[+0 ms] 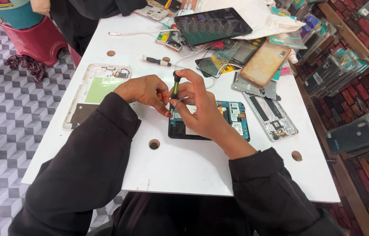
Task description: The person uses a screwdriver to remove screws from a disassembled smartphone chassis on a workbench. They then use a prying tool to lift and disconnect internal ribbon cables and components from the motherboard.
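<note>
A person in black sleeves leans over a white desk [193,166] with round holes in its top. The right hand [200,109] pinches a small precision screwdriver [175,87], black with a green band, and holds it upright so that its tip meets the opened tablet [232,118] lying flat just under both hands. The left hand [147,91] curls in beside it, its fingertips [166,99] closed on the shaft low down, seemingly to steady the tool over a screw; the tip itself is hidden by fingers. The tablet's back is off, showing a blue circuit board. To the left lies its removed back cover [99,89], inner side up, set out of the way. A second screwdriver [157,61] rests further up the desk, near a dark screen panel [213,26] and a bare metal phone frame [272,116].
</note>
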